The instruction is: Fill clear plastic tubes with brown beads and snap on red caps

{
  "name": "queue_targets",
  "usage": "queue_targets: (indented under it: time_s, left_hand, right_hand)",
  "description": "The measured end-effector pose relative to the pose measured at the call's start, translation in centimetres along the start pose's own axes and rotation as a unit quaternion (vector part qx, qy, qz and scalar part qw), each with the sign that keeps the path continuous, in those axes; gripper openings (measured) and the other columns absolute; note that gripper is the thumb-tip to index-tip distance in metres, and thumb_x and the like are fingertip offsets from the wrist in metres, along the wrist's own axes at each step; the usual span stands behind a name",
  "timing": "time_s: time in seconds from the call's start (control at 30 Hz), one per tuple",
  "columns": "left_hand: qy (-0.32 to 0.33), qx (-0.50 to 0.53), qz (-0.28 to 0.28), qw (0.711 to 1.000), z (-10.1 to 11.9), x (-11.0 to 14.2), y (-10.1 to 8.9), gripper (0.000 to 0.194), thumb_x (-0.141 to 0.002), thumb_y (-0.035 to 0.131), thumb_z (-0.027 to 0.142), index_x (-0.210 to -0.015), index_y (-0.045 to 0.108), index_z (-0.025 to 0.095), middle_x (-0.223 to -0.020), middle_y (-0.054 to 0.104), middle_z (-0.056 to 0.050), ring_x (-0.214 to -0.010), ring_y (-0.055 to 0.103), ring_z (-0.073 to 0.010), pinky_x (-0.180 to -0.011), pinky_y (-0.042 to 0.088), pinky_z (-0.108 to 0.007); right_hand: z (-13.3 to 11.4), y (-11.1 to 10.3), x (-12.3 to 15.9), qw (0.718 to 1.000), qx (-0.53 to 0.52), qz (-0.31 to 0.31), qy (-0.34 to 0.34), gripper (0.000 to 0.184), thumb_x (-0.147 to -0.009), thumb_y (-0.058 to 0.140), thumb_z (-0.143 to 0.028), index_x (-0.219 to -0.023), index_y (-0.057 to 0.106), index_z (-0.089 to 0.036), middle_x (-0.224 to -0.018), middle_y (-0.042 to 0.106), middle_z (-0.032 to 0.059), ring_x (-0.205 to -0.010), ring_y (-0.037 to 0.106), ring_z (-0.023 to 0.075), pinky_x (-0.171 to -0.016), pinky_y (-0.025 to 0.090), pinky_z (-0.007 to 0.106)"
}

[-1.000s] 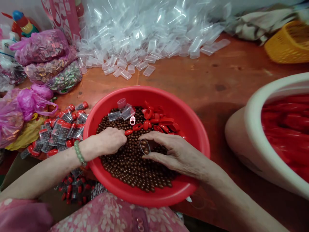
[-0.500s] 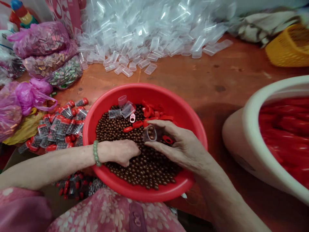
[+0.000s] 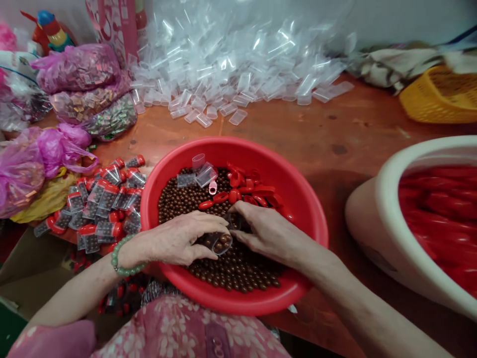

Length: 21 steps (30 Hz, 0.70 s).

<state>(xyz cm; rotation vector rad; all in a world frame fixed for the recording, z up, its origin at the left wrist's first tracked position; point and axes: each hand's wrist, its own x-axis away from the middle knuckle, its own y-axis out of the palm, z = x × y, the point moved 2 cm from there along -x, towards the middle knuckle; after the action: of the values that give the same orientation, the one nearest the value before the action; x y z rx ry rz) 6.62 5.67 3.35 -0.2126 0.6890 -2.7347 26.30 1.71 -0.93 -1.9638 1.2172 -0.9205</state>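
My left hand (image 3: pixel 177 237) is closed round a clear plastic container (image 3: pixel 222 243), whose open mouth shows brown balls inside. Close beside it, my right hand (image 3: pixel 274 229) pinches another clear container (image 3: pixel 234 221) between thumb and fingers; what that one holds is hard to make out. Both hands are over the red basin (image 3: pixel 234 142), just above a bed of small glossy brown balls (image 3: pixel 238 276). Red caps (image 3: pixel 261 189) lie on the balls at the back right of the basin. Clear containers (image 3: pixel 186 180) and a small pink-and-white piece (image 3: pixel 212 187) rest near its back left.
Filled, red-capped containers (image 3: pixel 100 199) are heaped left of the basin. Behind lies a large pile of clear containers (image 3: pixel 231 74). Pink bags (image 3: pixel 80 69) stand back left. A white tub (image 3: pixel 372 199) of red pieces and a yellow basket (image 3: pixel 432 102) are at right.
My left hand went from a fist near the red caps down to the balls, and now shows a container of balls. My right hand shifted slightly, still with a container. The view tilted a little.
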Motion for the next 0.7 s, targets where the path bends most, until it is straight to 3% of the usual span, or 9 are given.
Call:
queue_targets:
  time_s: [0.13,0.27,0.57,0.7]
  left_hand:
    - [-0.04,0.062,0.026,0.997,0.9,1.2,0.0,0.04,-0.089,0.058,0.02,-0.128,0.053,0.014,-0.125,0.063,-0.012,-0.115,0.059,-0.0203,-0.099,0.045,-0.031]
    - [-0.04,0.017,0.061,0.997,1.0,2.1,0.7,0.037,-0.091,0.054,0.02,-0.127,0.053,0.013,-0.124,0.063,-0.012,-0.117,0.058,-0.0213,-0.103,0.042,-0.033]
    - [-0.056,0.026,0.151,0.987,0.1,4.4,0.6,0.037,-0.088,0.06,0.021,-0.124,0.055,0.014,-0.121,0.065,-0.008,-0.111,0.059,-0.016,-0.1,0.043,-0.026]
    - [-0.071,0.011,0.161,0.984,-0.4,4.6,0.5,0.039,-0.087,0.061,0.023,-0.125,0.055,0.014,-0.125,0.063,-0.009,-0.115,0.058,-0.0179,-0.103,0.041,-0.029]
  right_hand:
    - [-0.9,1.0,-0.6,0.999,0.011,-0.028,-0.013,0.015,-0.078,0.056,-0.012,-0.083,0.046,-0.021,-0.084,0.063,0.0046,-0.074,0.06,0.0165,-0.066,0.043,0.025]
    - [-1.6,1.6,-1.0,0.998,0.049,-0.035,0.01,0.015,-0.079,0.054,-0.01,-0.084,0.045,-0.02,-0.085,0.062,0.0065,-0.075,0.061,0.0175,-0.065,0.043,0.025]
    - [-1.6,1.7,-0.5,0.992,0.12,-0.027,0.016,0.018,-0.079,0.063,-0.017,-0.086,0.046,-0.021,-0.088,0.064,0.0065,-0.078,0.063,0.0196,-0.069,0.044,0.028]
    - [-1.9,1.1,0.5,0.99,0.14,-0.022,0.007,0.019,-0.08,0.066,-0.027,-0.088,0.051,-0.019,-0.09,0.065,0.0099,-0.084,0.063,0.0244,-0.073,0.047,0.034]
